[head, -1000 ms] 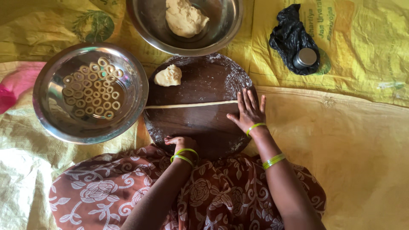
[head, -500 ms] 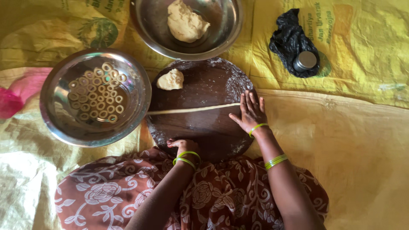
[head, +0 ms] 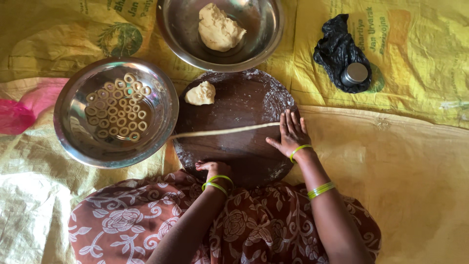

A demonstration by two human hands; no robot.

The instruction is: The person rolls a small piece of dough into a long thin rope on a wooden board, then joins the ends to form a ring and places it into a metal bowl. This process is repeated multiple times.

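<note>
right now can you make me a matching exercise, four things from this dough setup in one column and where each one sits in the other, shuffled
Things:
1. small pale dough rings
2. large pale dough lump
3. thin long dough rope
4. small round metal tin

Places:
A. on the crumpled black plastic bag
B. across the round dark wooden board
C. in the left steel bowl
D. in the top steel bowl

Pairs: 1-C, 2-D, 3-B, 4-A

Head camera, steep downward view, close.
</note>
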